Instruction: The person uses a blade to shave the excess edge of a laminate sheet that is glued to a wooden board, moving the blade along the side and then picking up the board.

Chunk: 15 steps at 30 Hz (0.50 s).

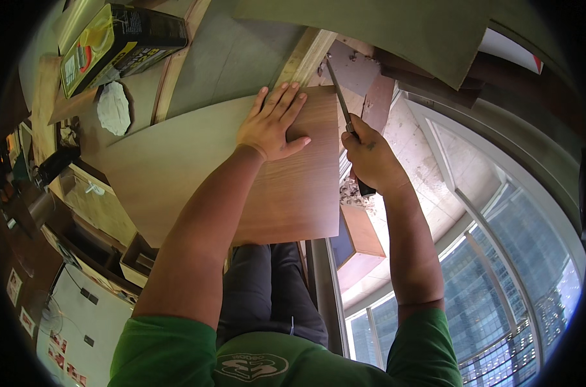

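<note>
My left hand (272, 126) lies flat on a wood-grain board (286, 193), its fingers stretched toward the far edge and the thumb out to the right. In my closed right hand (375, 156) is a file (338, 91) with a long, narrow dark blade and a black handle. The blade points away from me beside the board's right edge, near the far right corner. Whether it touches that edge I cannot tell. The handle's end sticks out below my fist.
A dark rectangular can (144, 48) and a crumpled white lump (114, 108) stand at the far left. A grey panel (370, 29) spans the far side. Below the right edge are debris (352, 192) and a wooden box (362, 248). Large windows (499, 284) line the right.
</note>
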Each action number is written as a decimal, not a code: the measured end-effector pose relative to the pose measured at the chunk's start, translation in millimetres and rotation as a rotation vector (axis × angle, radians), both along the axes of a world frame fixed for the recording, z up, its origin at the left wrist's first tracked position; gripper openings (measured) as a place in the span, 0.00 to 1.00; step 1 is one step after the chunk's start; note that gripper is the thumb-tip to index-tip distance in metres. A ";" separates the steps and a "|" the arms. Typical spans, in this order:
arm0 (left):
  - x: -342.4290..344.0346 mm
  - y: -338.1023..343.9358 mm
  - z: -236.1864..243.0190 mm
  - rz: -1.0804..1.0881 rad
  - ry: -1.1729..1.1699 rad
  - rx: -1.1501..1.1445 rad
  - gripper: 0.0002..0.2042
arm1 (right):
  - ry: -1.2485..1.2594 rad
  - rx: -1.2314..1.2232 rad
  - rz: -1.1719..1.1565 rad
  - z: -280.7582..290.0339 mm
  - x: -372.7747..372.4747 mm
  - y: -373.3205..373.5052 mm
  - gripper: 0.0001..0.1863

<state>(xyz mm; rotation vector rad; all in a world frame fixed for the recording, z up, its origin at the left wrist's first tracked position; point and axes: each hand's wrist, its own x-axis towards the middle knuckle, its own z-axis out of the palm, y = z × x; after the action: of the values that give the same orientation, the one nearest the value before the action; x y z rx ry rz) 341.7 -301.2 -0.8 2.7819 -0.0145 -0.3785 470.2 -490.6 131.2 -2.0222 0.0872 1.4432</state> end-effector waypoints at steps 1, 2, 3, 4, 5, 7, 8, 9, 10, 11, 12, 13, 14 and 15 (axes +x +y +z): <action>0.3 -0.3 0.4 0.002 -0.004 -0.007 0.44 | -0.004 -0.006 0.014 -0.4 1.1 2.3 0.16; 2.6 -1.8 1.4 0.000 -0.012 -0.016 0.44 | -0.073 -0.007 0.056 -12.4 -1.6 -1.4 0.15; 4.7 -2.9 2.5 -0.003 -0.021 -0.026 0.44 | -0.142 -0.008 0.099 -35.2 -7.6 -9.2 0.13; 3.9 -2.5 1.3 -0.001 -0.034 -0.029 0.44 | -0.207 -0.003 0.145 -40.9 -7.6 -4.6 0.13; 3.6 -2.6 0.0 -0.001 -0.049 -0.032 0.44 | -0.138 -0.016 0.118 -43.1 -4.7 -3.4 0.13; 2.4 -2.2 -1.4 0.004 -0.063 -0.036 0.44 | 0.003 -0.042 0.065 -38.8 2.5 1.8 0.13; 1.4 -1.8 -1.6 0.008 -0.061 -0.037 0.44 | 0.014 -0.038 0.042 -31.7 4.8 3.6 0.13; 0.6 -1.4 -2.1 0.011 -0.060 -0.038 0.44 | 0.025 -0.034 0.020 -22.8 6.4 4.1 0.13; 0.3 -0.9 -2.3 0.012 -0.072 -0.040 0.44 | 0.036 -0.031 -0.003 -15.4 7.2 4.2 0.13; -0.2 -0.3 -2.6 0.014 -0.083 -0.040 0.44 | 0.039 -0.030 -0.010 -10.3 7.3 4.2 0.14; -1.0 0.2 -2.8 0.015 -0.094 -0.041 0.44 | 0.042 -0.029 -0.017 -6.2 7.1 4.2 0.14; -1.1 0.4 -2.3 0.015 -0.087 -0.044 0.44 | 0.044 -0.028 -0.025 -2.6 6.9 4.8 0.14; -1.3 0.8 -1.9 0.016 -0.080 -0.047 0.44 | 0.038 -0.042 -0.005 1.8 7.1 6.9 0.14; -1.9 1.4 -1.4 0.017 -0.071 -0.049 0.44 | 0.034 -0.056 0.016 6.1 7.3 9.8 0.14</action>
<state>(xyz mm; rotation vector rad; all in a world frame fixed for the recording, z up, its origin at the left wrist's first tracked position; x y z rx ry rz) 339.8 -299.8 -2.2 2.7444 -0.0172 -0.2711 477.5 -480.8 137.3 -2.0476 0.1270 1.5005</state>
